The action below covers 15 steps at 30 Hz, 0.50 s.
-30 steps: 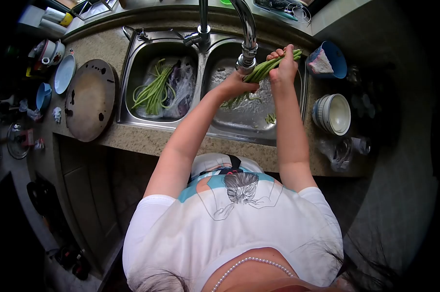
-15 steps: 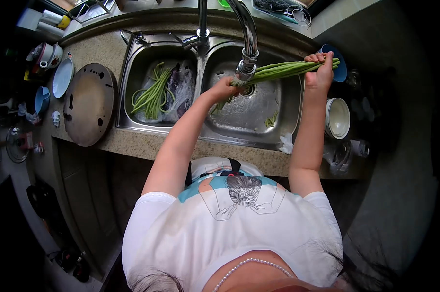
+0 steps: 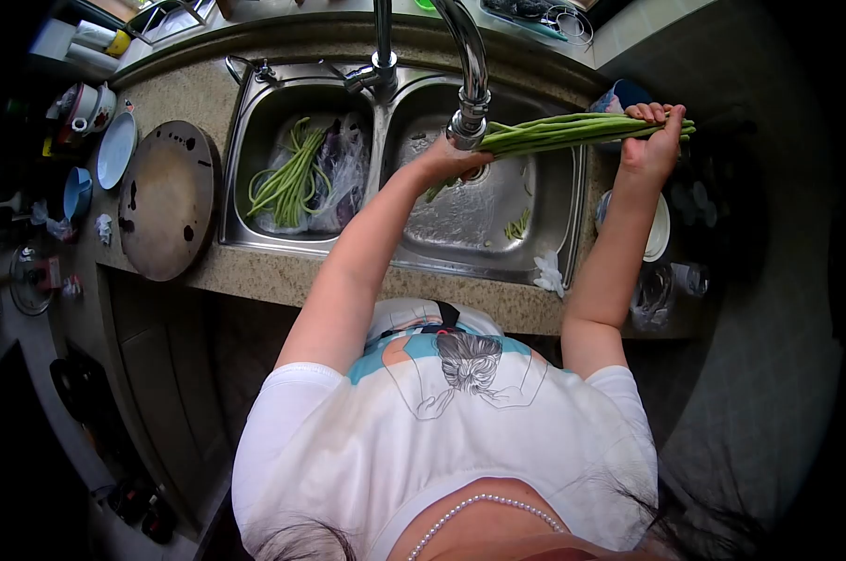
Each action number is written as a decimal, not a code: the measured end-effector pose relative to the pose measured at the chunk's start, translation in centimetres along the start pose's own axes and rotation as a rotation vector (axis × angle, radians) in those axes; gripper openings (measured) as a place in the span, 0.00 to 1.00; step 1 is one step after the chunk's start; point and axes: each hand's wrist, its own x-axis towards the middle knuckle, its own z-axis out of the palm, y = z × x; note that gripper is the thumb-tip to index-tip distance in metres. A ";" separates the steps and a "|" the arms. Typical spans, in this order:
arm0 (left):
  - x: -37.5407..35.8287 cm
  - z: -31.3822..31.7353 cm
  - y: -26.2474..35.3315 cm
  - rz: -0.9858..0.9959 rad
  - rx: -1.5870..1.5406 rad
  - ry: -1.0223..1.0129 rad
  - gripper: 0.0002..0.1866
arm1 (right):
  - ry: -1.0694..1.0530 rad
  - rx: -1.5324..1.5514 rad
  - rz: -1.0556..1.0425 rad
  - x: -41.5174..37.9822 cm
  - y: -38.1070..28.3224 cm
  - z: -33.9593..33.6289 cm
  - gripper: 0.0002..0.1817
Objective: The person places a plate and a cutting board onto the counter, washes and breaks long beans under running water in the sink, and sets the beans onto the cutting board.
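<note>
A bundle of long green beans (image 3: 559,134) stretches across the right sink basin (image 3: 484,238), under the curved chrome faucet (image 3: 467,117). My right hand (image 3: 654,140) is wrapped round the bundle's right end, beyond the basin's right rim. Close below the faucet's spout, my left hand (image 3: 449,159) grips the other end; its fingers are partly hidden. Small green bean bits (image 3: 517,224) lie on the basin floor. In the left basin (image 3: 255,154) more long beans (image 3: 290,182) rest beside a clear plastic bag (image 3: 348,173) with something dark purple in it.
A round wooden board (image 3: 169,201) stands on the counter left of the sink, beside a pale blue plate (image 3: 116,151). Crumpled white tissue (image 3: 548,271) lies at the sink's front right edge. A white bowl (image 3: 659,232) is partly behind my right forearm.
The bundle and both my hands have shifted to the right, with my right hand reaching farther out past the basin. Both hands keep their hold. The view has moved slightly.
</note>
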 end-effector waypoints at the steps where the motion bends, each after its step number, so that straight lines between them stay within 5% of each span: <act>1: -0.2 -0.2 0.1 -0.021 0.053 -0.027 0.10 | -0.024 0.011 -0.006 0.2 -0.3 0.0 0.13; 15: -2.6 -3.6 -7.4 -0.136 -0.082 -0.056 0.15 | 0.008 0.020 0.016 1.5 -3.2 -1.4 0.15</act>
